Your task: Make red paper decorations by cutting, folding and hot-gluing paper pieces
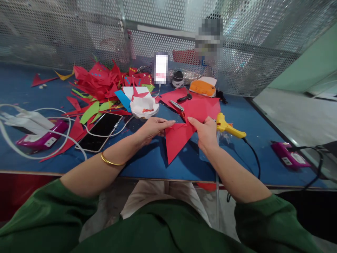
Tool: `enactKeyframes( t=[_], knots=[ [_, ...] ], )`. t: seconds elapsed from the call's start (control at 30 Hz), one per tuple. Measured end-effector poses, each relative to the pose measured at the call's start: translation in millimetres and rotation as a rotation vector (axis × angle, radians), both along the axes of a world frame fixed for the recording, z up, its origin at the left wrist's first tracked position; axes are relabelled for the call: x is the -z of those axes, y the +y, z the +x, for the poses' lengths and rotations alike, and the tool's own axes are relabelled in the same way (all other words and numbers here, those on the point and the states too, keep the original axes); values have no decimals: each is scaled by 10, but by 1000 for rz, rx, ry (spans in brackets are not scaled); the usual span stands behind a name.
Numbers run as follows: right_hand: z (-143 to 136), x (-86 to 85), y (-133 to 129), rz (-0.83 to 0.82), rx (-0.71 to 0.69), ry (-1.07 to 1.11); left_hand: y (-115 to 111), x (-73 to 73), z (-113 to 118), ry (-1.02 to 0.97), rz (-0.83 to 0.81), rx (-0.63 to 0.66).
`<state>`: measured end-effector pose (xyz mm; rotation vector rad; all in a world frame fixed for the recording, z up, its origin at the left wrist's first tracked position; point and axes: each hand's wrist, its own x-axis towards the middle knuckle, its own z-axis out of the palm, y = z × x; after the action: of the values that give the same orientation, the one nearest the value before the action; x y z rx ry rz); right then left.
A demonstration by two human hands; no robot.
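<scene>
Between my two hands is a piece of red paper (177, 140) with a pointed corner hanging down over the table's front part. My left hand (154, 128) pinches its upper left edge. On its right side, my right hand (206, 133) grips it with the thumb on top. Just behind lie more red sheets (202, 107), with scissors (177, 105) and a small black-handled tool (184, 98) on them. A yellow glue gun (229, 127) sits right beside my right hand. Left of the sheets stands a white bowl (144, 107) with small red bits inside.
A heap of red paper pieces (101, 82) and green cutouts (90, 111) covers the back left. A dark phone (101, 131), white cables and a purple power strip (43, 135) lie at left. Another purple power strip (289, 155) is at right. A perforated metal panel (86, 38) rises behind.
</scene>
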<state>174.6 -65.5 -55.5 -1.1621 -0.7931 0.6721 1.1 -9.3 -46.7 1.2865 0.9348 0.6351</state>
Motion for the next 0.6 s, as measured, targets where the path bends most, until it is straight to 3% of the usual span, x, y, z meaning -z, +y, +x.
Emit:
enactKeyframes(
  t=[0.27,0.6],
  knots=[
    [1,8,6,9,-7,47,4,-4,22,10,51,-112],
    [22,10,22,8,56,45,5,-1,3,-41,58,-74]
  ],
)
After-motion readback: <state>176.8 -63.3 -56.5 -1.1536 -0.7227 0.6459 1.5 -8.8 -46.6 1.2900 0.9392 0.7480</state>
